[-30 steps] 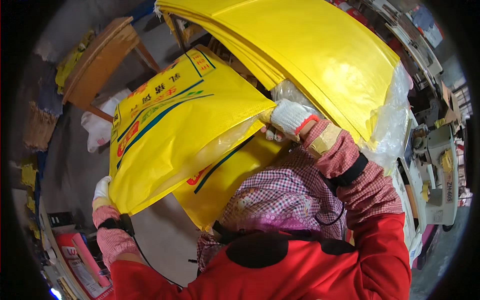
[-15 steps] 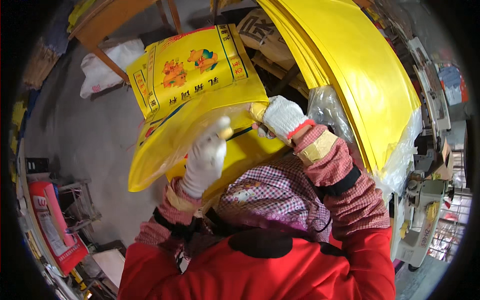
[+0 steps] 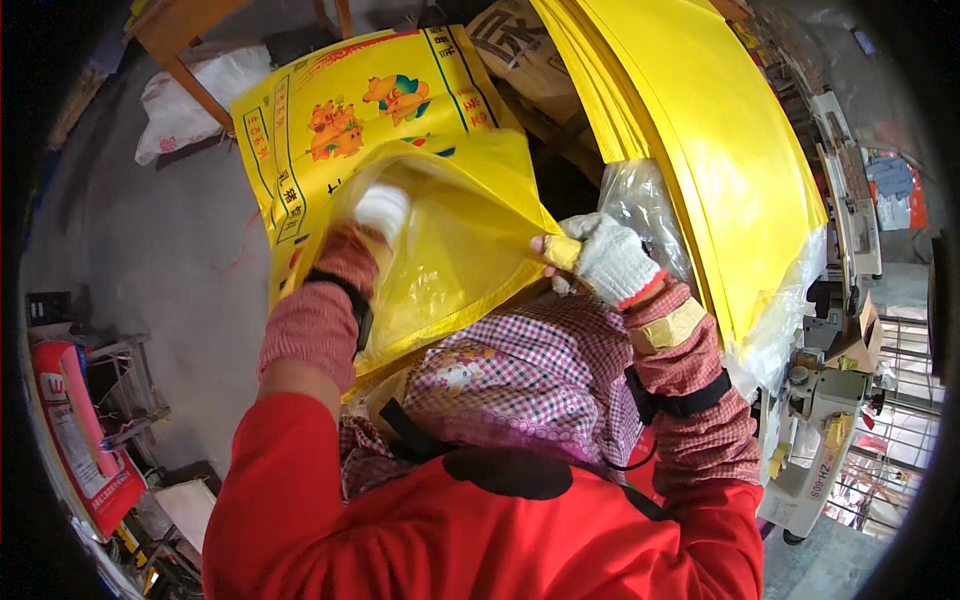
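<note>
A yellow printed sack [image 3: 470,230] with orange cartoon pigs lies across my front, its mouth spread toward me and its clear inner film showing. My right hand [image 3: 610,258], in a white knitted glove with yellow tape on a finger, is closed on the right corner of the mouth. My left hand [image 3: 382,210], also gloved, reaches inside the sack. It is blurred, and its fingers are hidden in the film. Below the mouth a checked apron [image 3: 520,385] covers my lap.
A thick stack of yellow sacks [image 3: 715,150] stands at my right, with clear plastic film [image 3: 645,205] around it. A white bag [image 3: 200,95] and a wooden table [image 3: 185,40] are at the far left. At the right rim is a sewing machine [image 3: 815,440]; a red box [image 3: 85,440] is at the left.
My left hand has moved forward and left, from the front edge into the sack, and the mouth has spread wider. My right hand, gripping the corner, has shifted slightly right and toward me.
</note>
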Tool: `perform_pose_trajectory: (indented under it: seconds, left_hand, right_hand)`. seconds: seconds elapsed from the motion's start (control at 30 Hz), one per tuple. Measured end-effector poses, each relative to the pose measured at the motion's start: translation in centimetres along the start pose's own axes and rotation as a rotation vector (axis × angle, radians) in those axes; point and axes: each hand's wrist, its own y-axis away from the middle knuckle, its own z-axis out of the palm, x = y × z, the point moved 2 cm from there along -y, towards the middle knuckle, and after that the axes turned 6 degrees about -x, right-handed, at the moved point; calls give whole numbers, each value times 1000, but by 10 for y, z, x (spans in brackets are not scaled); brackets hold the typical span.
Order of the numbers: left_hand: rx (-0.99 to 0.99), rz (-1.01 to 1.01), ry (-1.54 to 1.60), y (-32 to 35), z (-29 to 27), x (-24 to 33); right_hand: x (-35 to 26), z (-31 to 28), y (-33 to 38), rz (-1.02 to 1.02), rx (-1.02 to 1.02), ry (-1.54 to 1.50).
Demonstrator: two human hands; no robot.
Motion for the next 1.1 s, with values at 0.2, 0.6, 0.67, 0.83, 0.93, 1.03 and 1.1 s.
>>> perform_pose_trajectory:
  seconds: [0.2, 0.6, 0.67, 0.83, 0.93, 1.03, 1.1]
  left_hand:
    - [-74, -466, 357, 23, 6, -17]
    - [-13, 18, 880, 89, -146, 68]
    - [-1, -485, 917, 119, -124, 38]
    - [-228, -1483, 693, 274, 25, -27]
    - [-443, -1853, 1030, 367, 91, -1]
    - [-468, -2207, 1568, 406, 95, 39]
    - [-535, -2065, 1687, 399, 75, 44]
  right_hand:
    - [19, -23, 11, 58, 157, 36]
    - [111, -61, -66, -42, 498, 451]
    - [130, -62, -77, -80, 556, 539]
    - [165, -56, -88, -25, 545, 603]
    - [178, -56, -88, 6, 537, 628]
    - [190, -59, -92, 36, 521, 653]
    - [199, -60, -100, 37, 520, 677]
